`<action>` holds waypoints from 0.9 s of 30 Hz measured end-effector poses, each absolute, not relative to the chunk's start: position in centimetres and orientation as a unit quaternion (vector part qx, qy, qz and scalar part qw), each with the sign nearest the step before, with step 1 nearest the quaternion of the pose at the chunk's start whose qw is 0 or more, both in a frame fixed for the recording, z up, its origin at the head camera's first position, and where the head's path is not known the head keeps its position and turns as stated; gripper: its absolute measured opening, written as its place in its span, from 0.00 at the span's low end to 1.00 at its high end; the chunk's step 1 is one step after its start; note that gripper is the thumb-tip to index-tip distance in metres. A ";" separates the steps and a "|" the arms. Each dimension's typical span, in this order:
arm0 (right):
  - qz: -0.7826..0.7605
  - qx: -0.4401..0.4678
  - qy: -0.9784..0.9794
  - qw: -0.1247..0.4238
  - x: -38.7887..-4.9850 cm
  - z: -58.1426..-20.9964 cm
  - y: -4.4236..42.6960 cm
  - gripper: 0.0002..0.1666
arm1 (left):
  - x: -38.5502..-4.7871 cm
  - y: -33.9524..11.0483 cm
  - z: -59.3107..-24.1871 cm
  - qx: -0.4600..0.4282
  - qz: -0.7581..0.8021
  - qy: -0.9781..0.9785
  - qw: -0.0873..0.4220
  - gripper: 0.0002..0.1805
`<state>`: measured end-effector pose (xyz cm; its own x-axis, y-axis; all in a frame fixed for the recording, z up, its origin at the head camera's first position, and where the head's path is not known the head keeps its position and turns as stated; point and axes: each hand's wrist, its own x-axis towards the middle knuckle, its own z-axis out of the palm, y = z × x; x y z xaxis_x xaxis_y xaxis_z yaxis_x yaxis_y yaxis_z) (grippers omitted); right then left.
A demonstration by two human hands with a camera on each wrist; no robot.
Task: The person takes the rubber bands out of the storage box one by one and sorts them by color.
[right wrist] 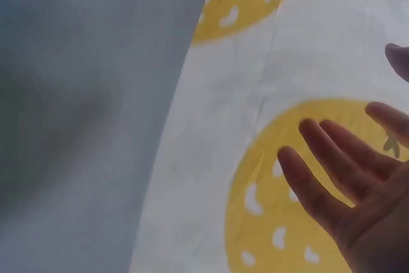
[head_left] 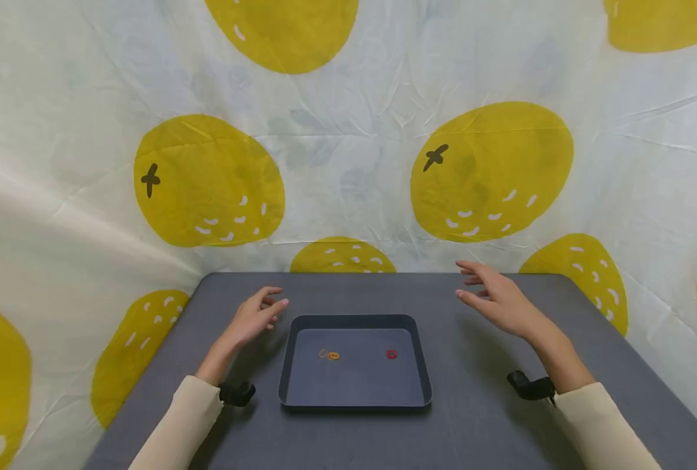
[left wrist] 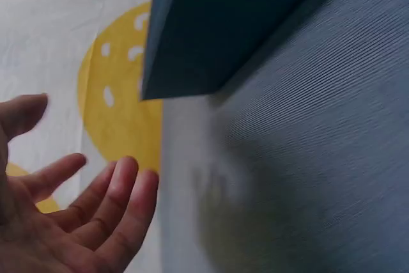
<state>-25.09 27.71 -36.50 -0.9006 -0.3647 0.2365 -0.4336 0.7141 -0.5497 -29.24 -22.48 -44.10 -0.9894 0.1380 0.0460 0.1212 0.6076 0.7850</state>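
Observation:
A dark shallow tray (head_left: 348,391) lies on the table in the head view. Inside it, toward the left, is a small cluster of orange-yellow rings (head_left: 333,356), with a thin orange ring (head_left: 323,354) beside it. A small red bundle of rings (head_left: 391,354) lies toward the right; they look like rubber bands, too small to be sure. My left hand (head_left: 256,318) hovers just left of the tray, fingers loosely bent and holding nothing. Raised to the right of the tray, my right hand (head_left: 498,301) has its fingers spread apart, also without anything in it.
The grey table (head_left: 348,444) has its far edge against a white cloth (head_left: 348,163) printed with yellow fruit. Each wrist wears a black camera, one on the left (head_left: 238,393) and one on the right (head_left: 529,386). The tray's raised wall (left wrist: 211,30) shows close up in the left wrist view.

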 end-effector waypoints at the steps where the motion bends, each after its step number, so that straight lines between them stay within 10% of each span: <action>1: 0.318 0.219 -0.921 0.053 -24.9 -36.8 27.2 0.39 | -29.0 -22.3 -44.5 0.067 0.443 0.894 0.020 0.32; 27: 0.391 0.286 -0.873 -0.049 -25.0 -36.0 19.1 0.29 | -28.1 -20.6 -48.4 0.099 0.502 0.851 0.119 0.28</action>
<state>-25.03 19.07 -35.99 -0.8313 -0.5383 0.1386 -0.4621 0.5306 -0.7106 -28.06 -20.63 -48.38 -0.9522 0.2876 -0.1028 0.0495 0.4773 0.8773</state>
